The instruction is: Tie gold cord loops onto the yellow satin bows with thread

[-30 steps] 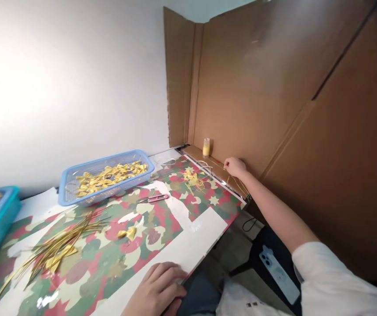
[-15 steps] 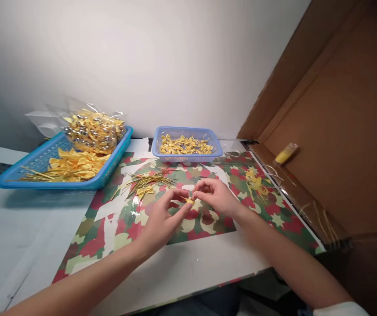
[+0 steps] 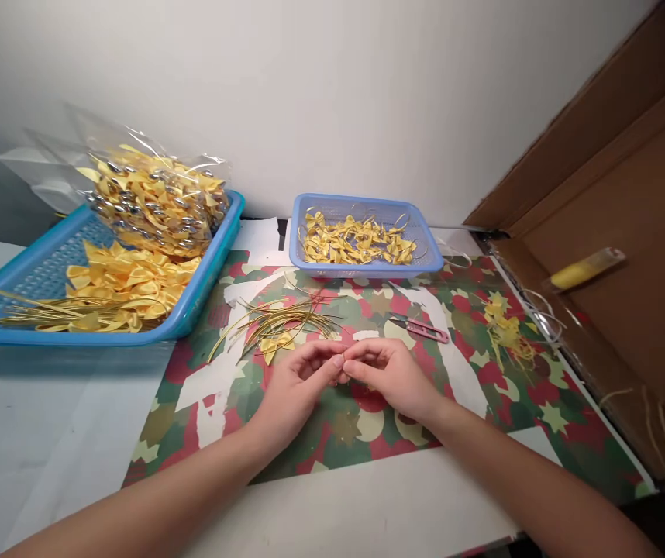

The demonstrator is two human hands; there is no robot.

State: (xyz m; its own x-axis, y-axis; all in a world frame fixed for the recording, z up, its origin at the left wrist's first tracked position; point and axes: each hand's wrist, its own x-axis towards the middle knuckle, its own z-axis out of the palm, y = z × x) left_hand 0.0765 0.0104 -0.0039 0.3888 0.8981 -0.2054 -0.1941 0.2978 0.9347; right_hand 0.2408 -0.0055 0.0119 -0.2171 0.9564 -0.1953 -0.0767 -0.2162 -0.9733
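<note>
Over a patterned table, left hand and right hand meet, fingers pinching a tiny piece, mostly hidden; seemingly a fastening step, next calling for a steady grip; a yellow bow and gold ties lie beyond the left hand.

Left grip, right grip bare; forearms bare, tapering.
</note>
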